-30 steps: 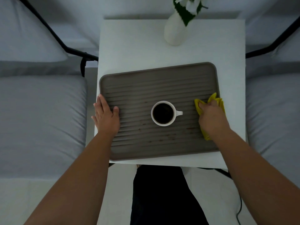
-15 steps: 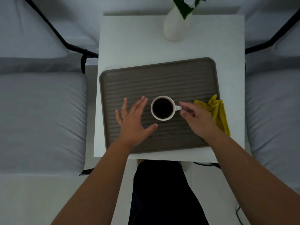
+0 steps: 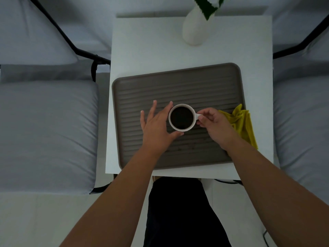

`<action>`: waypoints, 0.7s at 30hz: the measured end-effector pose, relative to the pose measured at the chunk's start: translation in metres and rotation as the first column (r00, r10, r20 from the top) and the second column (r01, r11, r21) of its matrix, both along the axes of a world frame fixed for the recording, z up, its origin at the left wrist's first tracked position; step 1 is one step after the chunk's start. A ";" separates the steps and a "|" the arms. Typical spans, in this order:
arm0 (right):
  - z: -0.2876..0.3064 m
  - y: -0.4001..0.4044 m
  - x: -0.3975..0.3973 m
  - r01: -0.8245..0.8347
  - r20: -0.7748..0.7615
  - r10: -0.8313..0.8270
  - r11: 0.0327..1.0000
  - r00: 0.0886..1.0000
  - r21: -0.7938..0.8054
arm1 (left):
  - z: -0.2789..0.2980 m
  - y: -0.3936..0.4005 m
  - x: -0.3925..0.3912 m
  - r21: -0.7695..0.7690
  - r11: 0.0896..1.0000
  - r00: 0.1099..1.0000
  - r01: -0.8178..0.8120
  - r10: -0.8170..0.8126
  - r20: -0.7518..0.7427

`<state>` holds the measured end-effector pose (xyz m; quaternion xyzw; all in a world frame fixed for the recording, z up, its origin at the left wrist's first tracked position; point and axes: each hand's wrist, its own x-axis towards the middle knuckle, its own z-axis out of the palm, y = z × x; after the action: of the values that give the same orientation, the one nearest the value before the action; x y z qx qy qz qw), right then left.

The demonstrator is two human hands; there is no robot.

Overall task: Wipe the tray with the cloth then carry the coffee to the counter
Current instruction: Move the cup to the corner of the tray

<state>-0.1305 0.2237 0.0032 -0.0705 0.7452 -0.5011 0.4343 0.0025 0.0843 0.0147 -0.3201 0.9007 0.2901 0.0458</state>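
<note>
the white cup of coffee (image 3: pixel 182 117) is sitting near the middle of the ribbed brown tray (image 3: pixel 178 81), full almost to the rim and not yet lifted as far as one can tell. the right hand (image 3: pixel 214 126) is pinching the small handle on the cup's right side between thumb and curled fingers. the left hand (image 3: pixel 157 124) is lying with fingers straight and spread against the cup's left wall, its thumb reaching under the near side; it is steadying rather than gripping.

the yellow cloth (image 3: pixel 240 124) is lying let go and crumpled over the tray's right rim, trailing onto the table, so the wiping looks over, though a few dark specks are showing on the ribs nearest the person. what is left, by this reading, is raising the cup and carrying it to the counter, which is not in view.

the tray is resting on a small white table (image 3: pixel 147 47), with a white vase (image 3: pixel 195 31) of greenery at the far edge. grey cushioned seats (image 3: pixel 46 132) with black frames are flanking the table on both sides, above a pale floor.
</note>
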 end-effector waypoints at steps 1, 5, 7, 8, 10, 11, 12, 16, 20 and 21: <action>0.000 -0.002 -0.001 0.005 -0.005 -0.005 1.000 1.000 -0.006 | 0.000 0.000 0.000 0.002 1.000 1.000 -0.009 0.009 -0.020; 0.004 -0.016 -0.009 0.009 -0.041 -0.011 0.999 0.999 -0.052 | 0.004 -0.007 -0.003 0.050 0.997 0.992 -0.057 0.062 -0.109; 0.008 -0.028 -0.013 -0.004 -0.054 0.000 0.997 0.999 -0.072 | 0.006 -0.016 -0.004 0.069 0.995 0.987 -0.076 0.085 -0.136; 0.009 -0.035 -0.015 -0.015 -0.058 0.010 0.997 0.998 -0.077 | 0.007 -0.022 -0.003 0.073 0.994 0.985 -0.087 0.097 -0.143; 0.011 -0.051 -0.016 -0.041 -0.070 0.036 0.996 0.997 -0.081 | 0.010 -0.035 -0.003 0.066 0.992 0.982 -0.111 0.120 -0.148; 0.010 -0.060 -0.016 -0.056 -0.077 0.049 0.995 0.996 -0.080 | 0.012 -0.041 -0.002 0.070 0.989 0.979 -0.128 0.137 -0.150; 0.009 -0.069 -0.016 -0.071 -0.083 0.064 0.994 0.995 -0.081 | 0.015 -0.047 0.000 0.081 0.986 0.975 -0.149 0.160 -0.155; 0.004 -0.106 -0.011 -0.135 -0.107 0.127 0.988 0.986 -0.070 | 0.018 -0.075 0.010 0.086 0.973 0.957 -0.212 0.225 -0.184; -0.004 -0.136 -0.002 -0.166 -0.117 0.158 0.984 0.980 -0.059 | 0.017 -0.097 0.019 0.103 0.960 0.949 -0.260 0.274 -0.156; -0.006 -0.142 0.000 -0.168 -0.111 0.161 0.984 0.981 -0.057 | 0.016 -0.102 0.021 0.108 0.956 0.945 -0.274 0.288 -0.152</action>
<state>-0.1305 0.0818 -0.0023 -0.1726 0.7417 -0.4835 0.4316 0.0231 -0.0175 0.0304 -0.4176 0.8332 0.3578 -0.0575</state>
